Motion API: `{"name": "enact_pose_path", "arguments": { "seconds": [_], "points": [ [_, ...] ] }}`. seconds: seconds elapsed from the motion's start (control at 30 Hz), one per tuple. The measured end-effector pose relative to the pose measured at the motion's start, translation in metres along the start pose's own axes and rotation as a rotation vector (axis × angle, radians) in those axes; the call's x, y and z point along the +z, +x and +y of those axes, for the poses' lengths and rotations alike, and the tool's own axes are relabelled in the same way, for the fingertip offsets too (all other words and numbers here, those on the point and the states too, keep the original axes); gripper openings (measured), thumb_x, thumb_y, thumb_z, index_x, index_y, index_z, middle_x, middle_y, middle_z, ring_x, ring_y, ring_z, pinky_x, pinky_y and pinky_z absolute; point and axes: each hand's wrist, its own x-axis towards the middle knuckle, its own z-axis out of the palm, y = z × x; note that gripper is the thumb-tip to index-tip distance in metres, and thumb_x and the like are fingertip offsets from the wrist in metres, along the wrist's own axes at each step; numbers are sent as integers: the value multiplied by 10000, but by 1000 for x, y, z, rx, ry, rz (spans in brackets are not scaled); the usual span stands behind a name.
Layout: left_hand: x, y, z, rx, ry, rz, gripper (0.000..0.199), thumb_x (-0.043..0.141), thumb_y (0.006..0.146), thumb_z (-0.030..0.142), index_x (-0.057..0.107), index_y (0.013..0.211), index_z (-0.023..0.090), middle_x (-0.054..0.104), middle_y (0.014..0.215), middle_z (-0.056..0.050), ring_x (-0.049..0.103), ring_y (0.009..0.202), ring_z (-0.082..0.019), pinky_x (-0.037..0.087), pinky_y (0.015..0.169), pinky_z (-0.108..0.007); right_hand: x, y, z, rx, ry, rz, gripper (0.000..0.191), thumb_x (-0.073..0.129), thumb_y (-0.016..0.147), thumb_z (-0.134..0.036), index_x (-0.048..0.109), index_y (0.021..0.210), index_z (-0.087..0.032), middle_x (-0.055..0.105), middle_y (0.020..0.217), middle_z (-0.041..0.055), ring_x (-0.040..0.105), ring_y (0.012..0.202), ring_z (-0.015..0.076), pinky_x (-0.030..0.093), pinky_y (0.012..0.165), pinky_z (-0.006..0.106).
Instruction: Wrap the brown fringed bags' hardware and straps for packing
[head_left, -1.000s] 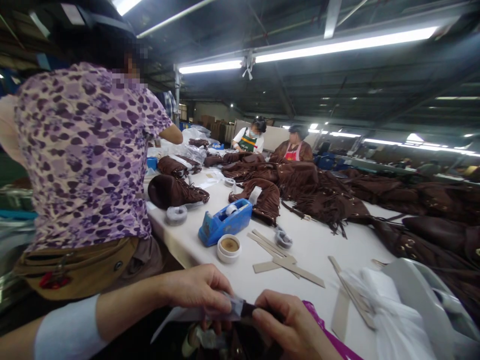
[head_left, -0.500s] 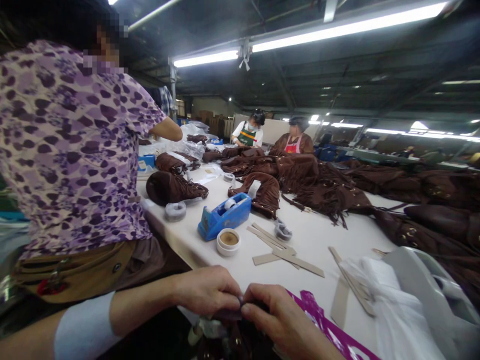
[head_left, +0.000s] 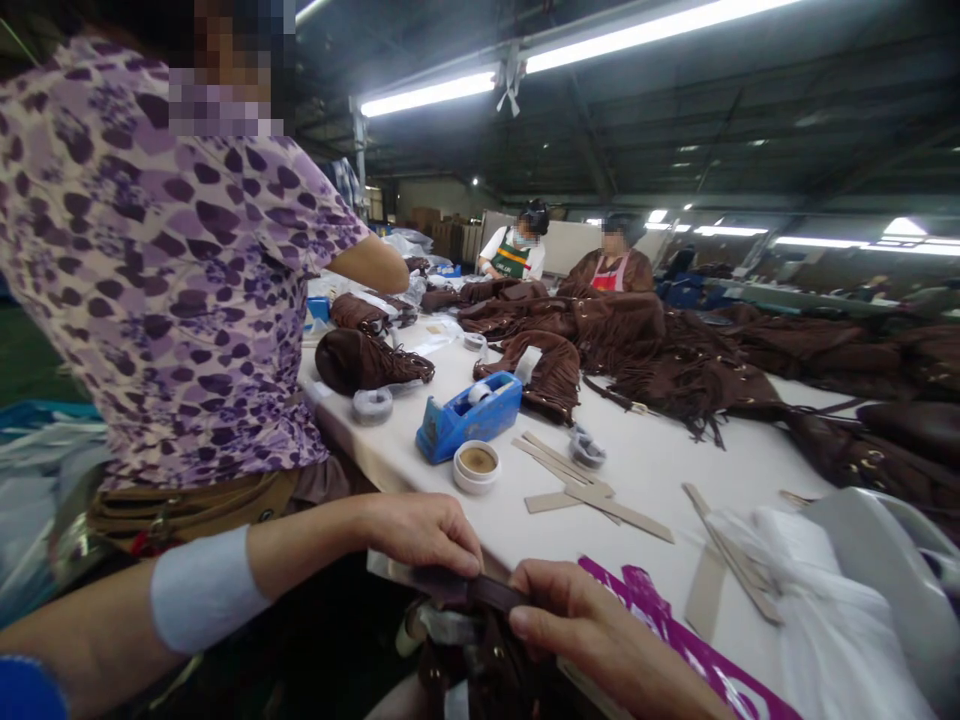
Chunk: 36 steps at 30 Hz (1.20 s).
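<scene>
Between my two hands runs a dark brown strap [head_left: 495, 594], held at the table's near edge. My left hand [head_left: 427, 535] is closed around its left part, where a strip of clear plastic [head_left: 386, 568] shows below the fingers. My right hand [head_left: 566, 610] pinches the strap's right end between thumb and fingers. Below the hands hangs a dark brown bag [head_left: 487, 660] with metal eyelets and pale wrapping, its lower part cut off by the frame. A purple plastic bag [head_left: 675, 640] lies beside my right hand.
On the white table [head_left: 630, 455] stand a blue tape dispenser [head_left: 469, 418] and a small round tub [head_left: 476, 467]. Grey-brown strips [head_left: 619, 512], white wrapping [head_left: 817, 600] and fringed brown bags [head_left: 536, 370] lie about. A co-worker in a purple patterned shirt [head_left: 202, 280] stands close at left.
My hands have moved apart, and a length of the strap now shows between them. The view has shifted slightly, with the table things lying further right. The co-worker at left has leaned toward the table.
</scene>
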Motion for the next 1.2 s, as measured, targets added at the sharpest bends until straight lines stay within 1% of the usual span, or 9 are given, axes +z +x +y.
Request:
{"name": "enact_pose_path", "arguments": {
  "seconds": [0.1, 0.2, 0.33, 0.43, 0.6, 0.87, 1.0, 1.1, 1.2],
  "points": [
    [5, 3, 7, 33, 56, -3, 213, 623, 791, 339, 702, 684, 173, 544, 551, 43, 417, 495, -93, 324, 471, -199, 4, 1, 2, -12, -20, 12, 264, 640, 770, -412, 540, 736, -170, 502, 628, -47, 443, 596, 104, 325, 559, 212],
    [8, 3, 10, 114, 2, -23, 191, 621, 802, 330, 725, 735, 184, 600, 618, 37, 494, 596, -113, 397, 569, -201, 4, -3, 3, -37, 18, 5, 280, 643, 780, -433, 556, 757, -167, 531, 657, -34, 465, 623, 117, 360, 584, 220],
    [2, -1, 4, 123, -190, -52, 328, 719, 720, 323, 732, 1032, 220, 710, 992, 9, 609, 907, -173, 456, 832, -263, 0, -8, 6, -37, 33, 41, 284, 636, 794, -437, 550, 760, -168, 529, 664, -35, 467, 629, 116, 370, 596, 219],
    [-2, -2, -4, 94, -244, -36, 307, 780, 644, 313, 768, 932, 206, 687, 1182, -19, 584, 1106, -229, 424, 945, -301, -3, -9, 10, -18, 27, 41, 269, 634, 788, -424, 541, 741, -175, 526, 655, -34, 475, 629, 120, 366, 582, 217],
    [7, 2, -12, 93, -254, 57, 168, 728, 666, 287, 790, 798, 204, 747, 1061, -28, 631, 1032, -237, 445, 919, -313, -2, -6, 13, -4, -8, 30, 280, 619, 792, -440, 545, 726, -178, 504, 630, -40, 450, 601, 116, 348, 573, 223],
    [27, 16, -6, 154, -93, 168, 142, 638, 708, 197, 762, 761, 151, 685, 702, 13, 552, 659, -122, 410, 620, -212, 9, -5, 3, -18, -109, 87, 136, 557, 784, -291, 570, 743, -163, 508, 669, -29, 445, 636, 122, 321, 576, 230],
    [23, 17, -9, 70, -458, 138, 181, 670, 720, 257, 717, 854, 145, 694, 780, -12, 608, 746, -131, 439, 684, -223, 4, -7, 11, -38, -21, 77, 178, 571, 810, -329, 540, 726, -175, 479, 640, -46, 417, 598, 107, 315, 564, 225],
    [22, 16, -16, 29, -774, 102, 299, 693, 606, 193, 667, 898, 134, 721, 857, -59, 669, 855, -176, 472, 779, -275, 2, -7, 17, -16, -45, 98, 193, 575, 816, -341, 538, 732, -172, 480, 636, -44, 416, 596, 106, 307, 552, 221],
    [27, 15, -23, -7, -769, 90, 472, 691, 471, 39, 617, 921, 156, 726, 813, -36, 685, 847, -193, 473, 728, -269, 4, -8, 16, 13, -69, 105, 192, 582, 800, -347, 543, 740, -169, 487, 636, -40, 434, 602, 112, 315, 547, 219]
  ]
}}
